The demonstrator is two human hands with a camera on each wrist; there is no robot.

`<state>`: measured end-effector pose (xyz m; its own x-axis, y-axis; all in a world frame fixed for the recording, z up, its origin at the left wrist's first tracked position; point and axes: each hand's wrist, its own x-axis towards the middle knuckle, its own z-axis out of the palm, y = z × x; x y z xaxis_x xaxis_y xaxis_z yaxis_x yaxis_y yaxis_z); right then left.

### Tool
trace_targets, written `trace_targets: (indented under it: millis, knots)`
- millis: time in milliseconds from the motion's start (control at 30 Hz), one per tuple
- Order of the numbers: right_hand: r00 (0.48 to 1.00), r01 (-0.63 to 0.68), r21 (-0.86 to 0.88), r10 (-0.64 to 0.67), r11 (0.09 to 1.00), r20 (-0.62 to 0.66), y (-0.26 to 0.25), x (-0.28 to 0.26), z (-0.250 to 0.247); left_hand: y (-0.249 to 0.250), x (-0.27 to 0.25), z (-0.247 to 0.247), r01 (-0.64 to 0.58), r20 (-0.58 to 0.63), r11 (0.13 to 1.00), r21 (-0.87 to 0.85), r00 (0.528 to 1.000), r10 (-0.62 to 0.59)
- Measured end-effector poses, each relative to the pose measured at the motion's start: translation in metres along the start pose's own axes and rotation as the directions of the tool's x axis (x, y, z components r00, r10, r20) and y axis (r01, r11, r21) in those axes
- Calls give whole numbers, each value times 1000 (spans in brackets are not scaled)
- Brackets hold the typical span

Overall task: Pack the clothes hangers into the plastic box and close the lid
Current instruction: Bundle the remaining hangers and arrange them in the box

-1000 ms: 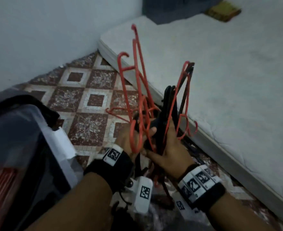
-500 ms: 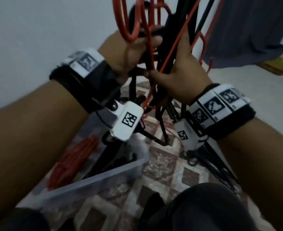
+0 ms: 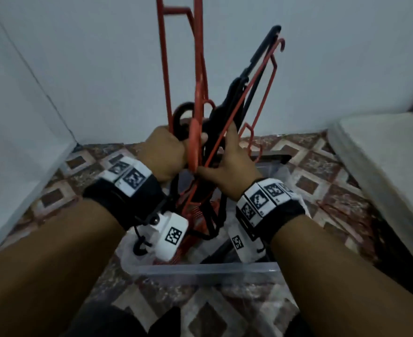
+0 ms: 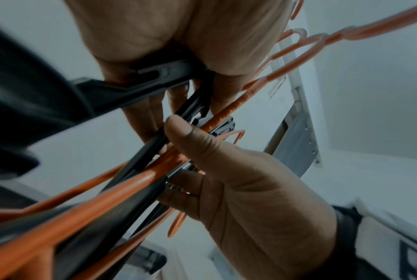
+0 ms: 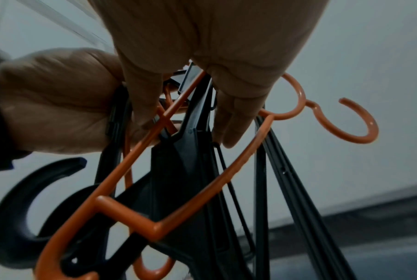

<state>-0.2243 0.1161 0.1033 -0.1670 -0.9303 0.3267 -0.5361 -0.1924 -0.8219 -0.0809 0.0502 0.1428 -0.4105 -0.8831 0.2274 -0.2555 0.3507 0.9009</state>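
Both hands hold one upright bundle of red hangers (image 3: 198,69) and black hangers (image 3: 256,62) over the clear plastic box (image 3: 200,266) on the floor. My left hand (image 3: 169,152) is a fist round the left side of the bundle, seen as left hand (image 5: 59,98) in the right wrist view. My right hand (image 3: 227,154) grips the right side, its thumb (image 4: 178,132) pressed on a red bar and black bars. More red hangers (image 3: 195,215) lie inside the box under my wrists. No lid is clearly in view.
A white wall stands straight ahead and at the left. A pale mattress (image 3: 383,154) lies along the right. Patterned floor tiles (image 3: 310,181) surround the box, with something red (image 3: 327,207) on them to its right. My dark-clothed knees (image 3: 103,319) are at the bottom.
The bundle has travelled from beside the mattress to above the box, and my view swung with it. Both hands kept their hold and now sit lower in the picture.
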Motion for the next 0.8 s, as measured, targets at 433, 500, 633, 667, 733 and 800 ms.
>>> trace_targets:
  millis: [433,500,633,667,733,800]
  knots:
    - [885,-410,89,372,908,281,162,5,53,-167,6,75,260,215,952,162,932,-291]
    - [843,-468,44,431,883,323,172,4,54,-177,9,78,257,273,953,158,917,-292]
    - [761,-602,21,565,798,319,181,3,50,-181,13,79,260,355,950,173,883,-306]
    - [745,-627,33,588,778,314,181,3,49,-181,13,78,268,361,945,187,876,-320]
    - [713,-658,-14,629,753,310,181,3,45,-178,12,74,289,355,937,197,870,-343]
    - [671,-712,0,680,703,295,182,3,41,-173,12,69,269,336,936,226,880,-334]
